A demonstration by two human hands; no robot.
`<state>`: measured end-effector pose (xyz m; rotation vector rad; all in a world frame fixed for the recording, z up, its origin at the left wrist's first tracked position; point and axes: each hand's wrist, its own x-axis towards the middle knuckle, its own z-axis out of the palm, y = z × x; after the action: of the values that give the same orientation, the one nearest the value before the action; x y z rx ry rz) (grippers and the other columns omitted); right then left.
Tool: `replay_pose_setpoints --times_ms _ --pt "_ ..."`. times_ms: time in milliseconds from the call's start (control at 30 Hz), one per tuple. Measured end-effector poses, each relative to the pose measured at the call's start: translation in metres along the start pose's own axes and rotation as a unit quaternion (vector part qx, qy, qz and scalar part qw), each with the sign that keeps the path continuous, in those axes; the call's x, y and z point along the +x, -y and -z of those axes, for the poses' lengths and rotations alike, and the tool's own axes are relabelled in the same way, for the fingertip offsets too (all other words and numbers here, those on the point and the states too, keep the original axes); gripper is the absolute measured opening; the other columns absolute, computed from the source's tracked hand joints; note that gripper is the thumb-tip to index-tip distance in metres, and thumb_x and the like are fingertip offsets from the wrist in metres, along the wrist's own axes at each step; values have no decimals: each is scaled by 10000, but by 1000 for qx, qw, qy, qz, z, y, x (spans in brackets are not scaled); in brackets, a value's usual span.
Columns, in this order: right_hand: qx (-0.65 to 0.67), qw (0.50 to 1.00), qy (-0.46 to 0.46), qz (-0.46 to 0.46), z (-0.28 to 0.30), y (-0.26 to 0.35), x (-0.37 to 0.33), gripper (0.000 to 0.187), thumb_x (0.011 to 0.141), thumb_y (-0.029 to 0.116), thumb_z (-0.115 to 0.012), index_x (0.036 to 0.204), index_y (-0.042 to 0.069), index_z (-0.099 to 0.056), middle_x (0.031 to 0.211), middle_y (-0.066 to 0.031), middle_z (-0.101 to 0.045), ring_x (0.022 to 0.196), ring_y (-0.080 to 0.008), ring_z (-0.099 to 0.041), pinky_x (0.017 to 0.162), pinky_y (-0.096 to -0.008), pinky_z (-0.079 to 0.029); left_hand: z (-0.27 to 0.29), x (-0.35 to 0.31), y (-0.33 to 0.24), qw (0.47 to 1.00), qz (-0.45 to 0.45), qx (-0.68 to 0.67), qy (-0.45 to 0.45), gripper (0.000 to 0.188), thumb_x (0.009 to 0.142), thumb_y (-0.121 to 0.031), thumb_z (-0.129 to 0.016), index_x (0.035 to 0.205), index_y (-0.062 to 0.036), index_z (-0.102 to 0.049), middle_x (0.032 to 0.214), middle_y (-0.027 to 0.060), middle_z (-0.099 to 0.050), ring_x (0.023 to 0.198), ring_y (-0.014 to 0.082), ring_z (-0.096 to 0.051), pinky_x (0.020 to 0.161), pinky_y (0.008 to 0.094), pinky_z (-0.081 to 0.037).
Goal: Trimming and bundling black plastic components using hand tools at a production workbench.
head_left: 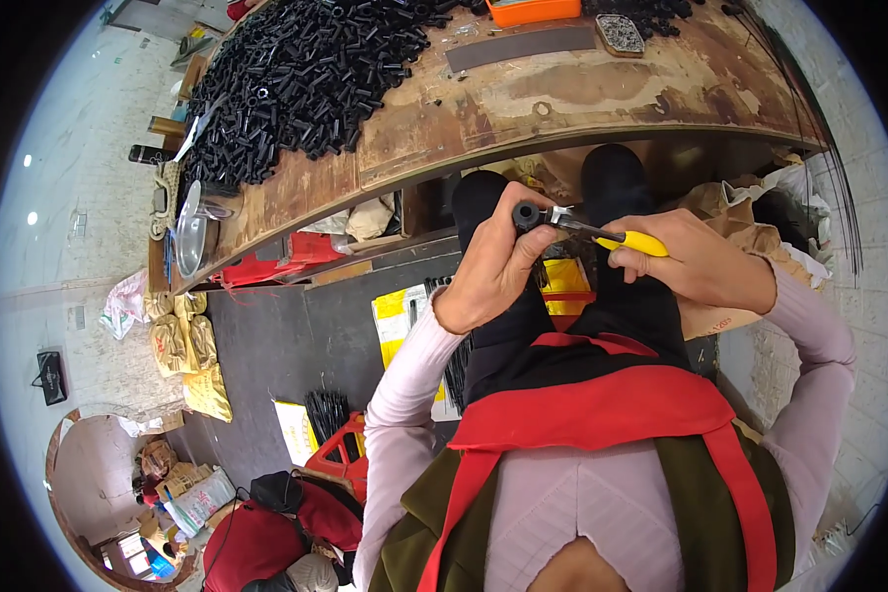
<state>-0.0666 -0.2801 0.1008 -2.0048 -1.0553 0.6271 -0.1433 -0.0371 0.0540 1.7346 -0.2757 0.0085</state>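
Note:
My left hand [486,264] is closed around a short black tube [520,216], its round open end turned up between thumb and forefinger. From the right, my right hand [708,259] grips pliers [645,243] with yellow handles. Their metal jaws meet the side of the tube near its open end; whether they pinch something small there is too fine to make out. Both hands are above my black-clad legs, in front of the bench edge. A large heap of similar black tubes [286,74] covers the bench's left part.
The worn wooden bench [414,148] also bears a grey flat strip [521,49], an orange bin [535,11] and a tin of small metal bits [620,36]. Bundles of thin black rods [332,412] lie on the floor, near golden sacks [185,340]. A person in red [252,548] is behind at lower left.

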Motion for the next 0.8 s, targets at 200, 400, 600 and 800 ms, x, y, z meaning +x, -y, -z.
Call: replay_pose_setpoints --times_ms 200,400,600,800 --pt "31 992 71 -97 12 20 2 262 951 254 -570 976 -7 -595 681 -86 -631 632 -209 -632 619 -330 -475 -3 2 4 1000 -10 25 -15 184 975 -138 -549 1078 -20 -451 736 119 -510 648 211 -488 611 331 -413" --pt "56 984 97 -135 7 12 -1 302 960 309 -575 900 13 -569 627 -64 -586 555 -156 -564 567 -309 -451 -9 -4 2 999 -30 9 9 162 946 -78 -548 1067 -17 -460 698 91 -504 604 192 -488 577 316 -413" --pt "-136 983 -111 56 16 -45 27 253 873 252 -676 972 40 -580 774 -136 -607 709 -335 -604 647 -380 -477 -5 16 16 986 23 -19 -162 205 1003 -148 -476 1146 -6 -516 825 58 -547 737 106 -535 667 249 -449" --pt "-334 906 -260 -12 116 -151 97 188 792 89 -600 972 64 -650 873 -150 -670 840 -356 -637 721 -444 -501 -2 23 21 979 14 -82 -187 239 1035 -201 -432 1120 17 -482 719 2 -404 624 93 -371 619 263 -417"
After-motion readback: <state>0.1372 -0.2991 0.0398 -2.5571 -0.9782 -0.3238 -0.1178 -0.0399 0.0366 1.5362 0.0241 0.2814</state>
